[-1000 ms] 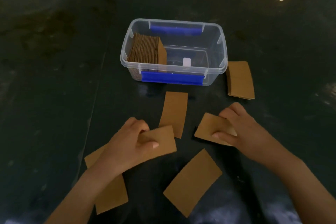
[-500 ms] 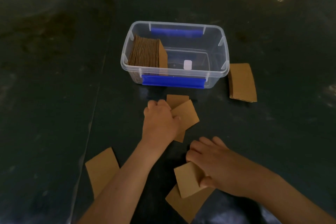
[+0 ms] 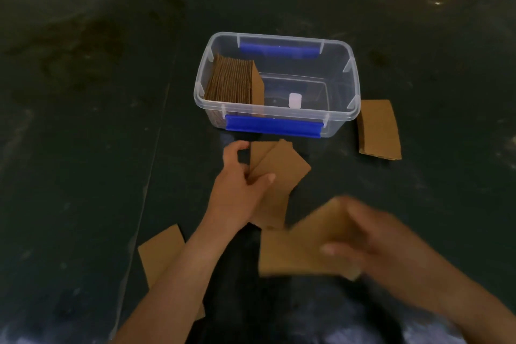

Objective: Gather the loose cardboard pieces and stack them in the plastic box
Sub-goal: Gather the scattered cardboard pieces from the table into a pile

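A clear plastic box [image 3: 339,45] with blue clips stands mid-table. A row of cardboard pieces [image 3: 234,81] stands upright in its left end. My left hand [image 3: 240,190] is shut on two overlapping cardboard pieces [image 3: 282,170] just in front of the box. My right hand [image 3: 371,243], blurred by motion, grips two more cardboard pieces [image 3: 293,254] lower right. One loose piece [image 3: 162,251] lies under my left forearm. A small stack of pieces [image 3: 378,130] lies to the right of the box.
The table is covered by a dark green sheet [image 3: 83,148] with a seam running down its left side. A small white object [image 3: 294,100] lies inside the box. The sheet's back edge is wavy and glints at the far right.
My left hand has picked up the second piece in front of the box. My right hand has lifted its pieces off the table and moved up and rightwards, now blurred.
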A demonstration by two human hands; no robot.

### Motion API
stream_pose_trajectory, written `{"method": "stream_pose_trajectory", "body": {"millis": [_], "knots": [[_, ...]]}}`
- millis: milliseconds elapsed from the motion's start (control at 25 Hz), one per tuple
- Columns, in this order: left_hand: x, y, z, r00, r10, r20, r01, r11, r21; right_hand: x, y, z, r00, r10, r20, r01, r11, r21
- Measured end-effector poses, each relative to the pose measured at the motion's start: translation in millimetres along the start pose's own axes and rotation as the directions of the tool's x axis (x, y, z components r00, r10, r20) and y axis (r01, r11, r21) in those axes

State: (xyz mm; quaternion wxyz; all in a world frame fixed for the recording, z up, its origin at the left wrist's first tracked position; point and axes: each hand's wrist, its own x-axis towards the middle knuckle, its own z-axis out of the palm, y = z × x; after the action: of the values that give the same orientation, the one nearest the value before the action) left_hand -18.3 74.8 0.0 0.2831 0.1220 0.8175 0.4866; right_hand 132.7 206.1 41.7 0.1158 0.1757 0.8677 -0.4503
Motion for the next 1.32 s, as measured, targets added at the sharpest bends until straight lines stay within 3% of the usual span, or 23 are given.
{"method": "stream_pose_trajectory", "body": {"millis": [40, 120, 200, 320, 520, 640, 720, 800, 960, 1040, 1120, 1160, 1320], "knots": [[-8, -2, -8, 0.999, 0.004, -0.032, -0.006, 0.999, -0.053, 4, -7, 0, 0.987, 0.091, -0.136, -0.056, 0.969, 0.239], [-27, -5, -21, 0.996, -0.031, -0.082, 0.02, 0.991, -0.134, 20, -20, 16, 0.932, 0.281, -0.227, -0.104, 0.811, 0.576], [-43, -7, -29, 0.986, -0.104, -0.132, 0.068, 0.966, -0.248, 40, -37, 42, 0.877, 0.372, -0.304, -0.123, 0.785, 0.607], [-54, -17, -42, 0.969, -0.18, -0.167, 0.111, 0.928, -0.355, 60, -56, 78, 0.858, 0.297, -0.419, -0.068, 0.875, 0.48], [-55, -39, -60, 0.953, -0.202, -0.224, 0.138, 0.953, -0.27, 69, -69, 104, 0.882, 0.195, -0.43, -0.048, 0.943, 0.33], [-58, -45, -71, 0.924, -0.303, -0.233, 0.181, 0.884, -0.431, 70, -81, 113, 0.905, 0.155, -0.396, 0.008, 0.924, 0.381], [-61, -48, -78, 0.911, -0.359, -0.202, 0.2, 0.814, -0.545, 74, -92, 130, 0.909, 0.101, -0.404, 0.018, 0.96, 0.281], [-65, -51, -84, 0.923, -0.34, -0.182, 0.195, 0.819, -0.54, 79, -102, 151, 0.883, 0.082, -0.461, 0.017, 0.978, 0.207], [-66, -66, -102, 0.924, -0.3, -0.237, 0.118, 0.814, -0.569, 79, -106, 173, 0.879, 0.16, -0.449, -0.079, 0.978, 0.194], [-67, -74, -115, 0.892, -0.347, -0.29, 0.121, 0.801, -0.587, 70, -100, 179, 0.898, 0.166, -0.408, -0.22, 0.971, -0.091], [-69, -81, -129, 0.865, -0.375, -0.335, 0.145, 0.824, -0.548, 62, -98, 188, 0.929, 0.212, -0.303, -0.324, 0.862, -0.39], [-69, -83, -135, 0.854, -0.382, -0.353, 0.154, 0.834, -0.53, 59, -99, 193, 0.932, 0.256, -0.256, -0.349, 0.821, -0.452], [-68, -83, -145, 0.858, -0.354, -0.372, 0.13, 0.851, -0.509, 56, -109, 204, 0.926, 0.334, -0.176, -0.378, 0.82, -0.43]]}}
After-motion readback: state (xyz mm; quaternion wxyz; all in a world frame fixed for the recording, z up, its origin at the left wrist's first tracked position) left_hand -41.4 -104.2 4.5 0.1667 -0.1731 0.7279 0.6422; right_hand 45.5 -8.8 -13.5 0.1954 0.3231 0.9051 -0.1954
